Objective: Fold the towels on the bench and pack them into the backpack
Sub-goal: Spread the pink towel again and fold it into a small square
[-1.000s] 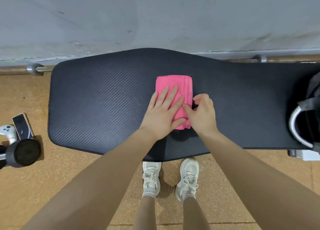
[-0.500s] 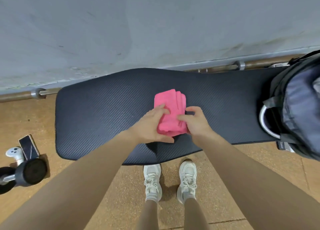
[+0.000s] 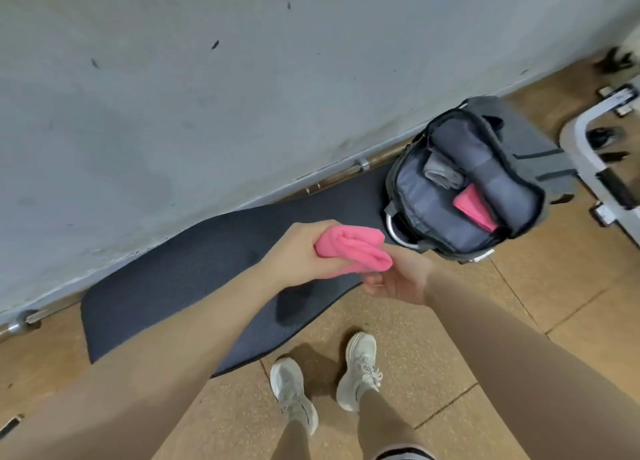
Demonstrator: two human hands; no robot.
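My left hand (image 3: pixel 294 252) grips a folded pink towel (image 3: pixel 353 252) and holds it in the air above the black padded bench (image 3: pixel 207 276). My right hand (image 3: pixel 398 279) is just beside and below the towel's right end, palm up, fingers apart, holding nothing. At the bench's right end a grey backpack (image 3: pixel 415 200) lies unzipped and wide open. Inside it I see a folded grey towel (image 3: pixel 441 174) and another pink towel (image 3: pixel 472 208) tucked against the inner divider.
A grey wall (image 3: pixel 242 96) runs behind the bench, with a metal barbell (image 3: pixel 346 172) along its foot. A white machine frame (image 3: pixel 595 144) stands on the floor to the right. My white shoes (image 3: pixel 325 387) are on the tan floor below the bench.
The pink towel has been lifted off the bench in my left hand and carried to the right. My right hand let go of it. My view has swung right and the open backpack is now in sight.
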